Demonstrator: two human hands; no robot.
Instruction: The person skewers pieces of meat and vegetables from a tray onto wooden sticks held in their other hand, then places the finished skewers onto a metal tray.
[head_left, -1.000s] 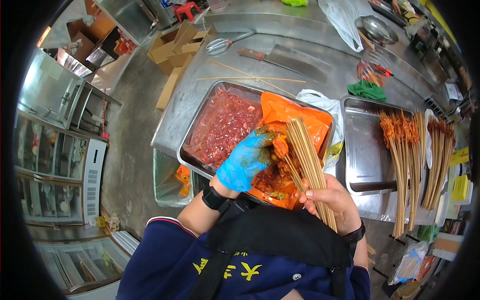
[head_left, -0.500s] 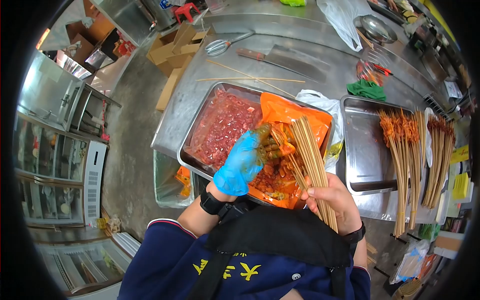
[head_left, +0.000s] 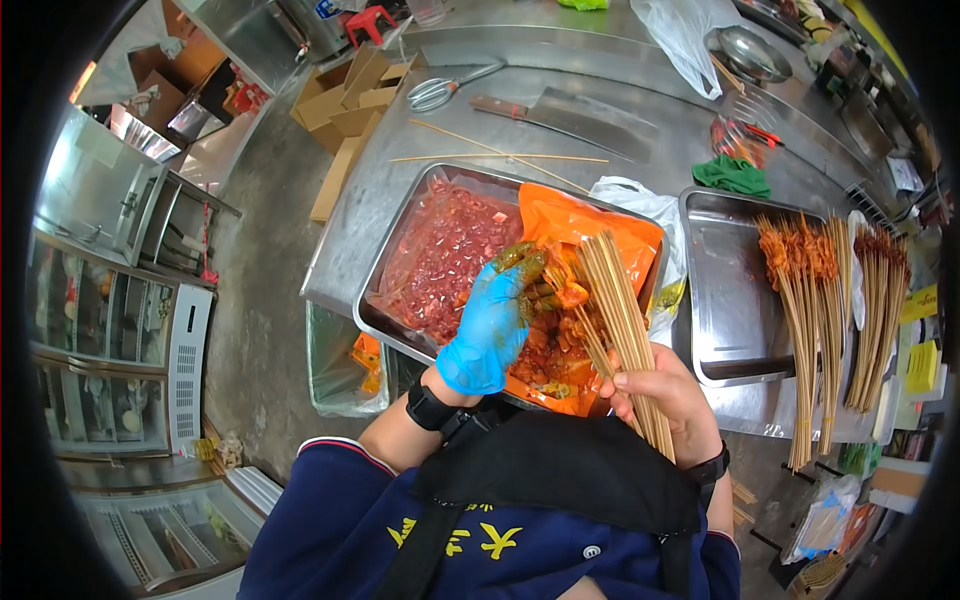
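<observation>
My left hand (head_left: 495,315), in a blue glove smeared with sauce, has its fingers curled over the orange bag (head_left: 565,212), against red-orange marinated meat. Close to those fingertips, pieces of meat (head_left: 568,292) sit on the ends of a few skewers. My bare right hand (head_left: 665,393) is closed around a thick bundle of bamboo skewers (head_left: 622,310), tips pointing up and away from me. Below, loose marinated meat (head_left: 548,352) lies in the opened bag. Beside it, in the same metal tray (head_left: 372,305), a clear bag holds diced raw meat (head_left: 445,255).
A second metal tray (head_left: 735,290) stands at right, with loaded meat skewers (head_left: 800,290) across its right side. Farther back lie a cleaver (head_left: 590,125), a whisk (head_left: 435,93), loose skewers (head_left: 500,157) and a green cloth (head_left: 733,177). A lined bin (head_left: 335,375) stands below the table's left edge.
My left hand has shifted slightly, its upper fingers lifting and straightening a little beside the skewered meat. My right hand and the skewer bundle stay almost in place.
</observation>
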